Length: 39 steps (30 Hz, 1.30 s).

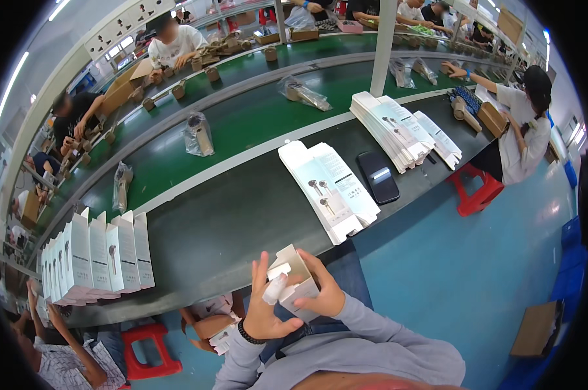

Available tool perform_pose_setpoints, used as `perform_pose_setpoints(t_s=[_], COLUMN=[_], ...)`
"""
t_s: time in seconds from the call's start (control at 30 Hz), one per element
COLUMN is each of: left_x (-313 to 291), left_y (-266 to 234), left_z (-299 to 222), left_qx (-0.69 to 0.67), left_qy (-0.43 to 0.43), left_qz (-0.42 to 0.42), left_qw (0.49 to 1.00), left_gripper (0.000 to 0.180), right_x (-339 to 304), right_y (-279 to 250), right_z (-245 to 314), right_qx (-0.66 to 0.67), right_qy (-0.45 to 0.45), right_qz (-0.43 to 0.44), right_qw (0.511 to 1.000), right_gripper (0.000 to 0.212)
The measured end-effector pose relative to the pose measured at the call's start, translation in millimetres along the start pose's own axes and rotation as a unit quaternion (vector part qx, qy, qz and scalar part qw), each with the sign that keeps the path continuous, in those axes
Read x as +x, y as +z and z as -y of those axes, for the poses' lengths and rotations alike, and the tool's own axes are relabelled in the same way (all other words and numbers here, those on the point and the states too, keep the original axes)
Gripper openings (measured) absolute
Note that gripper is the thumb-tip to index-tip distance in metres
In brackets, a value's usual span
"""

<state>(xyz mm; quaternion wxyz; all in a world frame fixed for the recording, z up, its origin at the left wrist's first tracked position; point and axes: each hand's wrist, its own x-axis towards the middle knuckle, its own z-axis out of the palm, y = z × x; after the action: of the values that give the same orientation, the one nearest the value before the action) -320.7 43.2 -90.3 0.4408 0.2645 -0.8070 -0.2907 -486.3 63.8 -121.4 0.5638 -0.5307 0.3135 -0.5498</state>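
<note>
Carton, one: white outside, greyish-brown inside, open-topped point(298, 265), held above the lap just beside the worktop point(206, 231). Right hand point(325, 294): fingers pinching the carton wall. Left hand point(266, 311): fingers spread beside it, one in a white covering. Dark phone point(378, 177), one. Flat printed carton stacks point(333, 192), three. Red stools point(472, 188), two.

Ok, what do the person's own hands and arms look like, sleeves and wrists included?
Both arms are in long, pale grey-blue sleeves, plain with no markings I can see. The left hand has a dark beaded bracelet at its wrist; the right hand shows no wristwear, and neither wears a glove.
</note>
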Motion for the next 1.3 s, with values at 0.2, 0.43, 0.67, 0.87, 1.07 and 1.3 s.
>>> perform_pose_setpoints(t_s=[0.2,0.43,0.67,0.87,1.07,1.3], left_x=[11,6,-14,-10,2,-12], left_y=[-10,35,32,9,-5,3], left_z=[1,-2,5,18,15,17], left_qx=[0.073,-0.14,-0.111,0.016,0.025,-0.03], left_qy=[-0.035,-0.025,-0.025,-0.012,0.056,0.037], left_qz=[0.025,-0.204,-0.099,-0.127,-0.127,-0.159], left_qw=[0.996,0.969,0.989,0.992,0.99,0.986], left_gripper=[0.051,0.068,0.069,0.119,0.123,0.102], right_x=[3,3,-1,19,31,26], right_y=[2,18,10,18,28,32], right_z=[-5,-4,0,2,-4,-12], right_qx=[-0.196,0.078,-0.021,-0.048,0.057,0.06], right_qy=[-0.09,-0.034,-0.128,0.006,0.088,0.133], right_qz=[0.029,-0.084,-0.099,-0.041,-0.027,-0.01], right_qw=[0.976,0.993,0.987,0.998,0.994,0.989], right_gripper=[0.085,0.049,0.027,0.012,0.019,0.029])
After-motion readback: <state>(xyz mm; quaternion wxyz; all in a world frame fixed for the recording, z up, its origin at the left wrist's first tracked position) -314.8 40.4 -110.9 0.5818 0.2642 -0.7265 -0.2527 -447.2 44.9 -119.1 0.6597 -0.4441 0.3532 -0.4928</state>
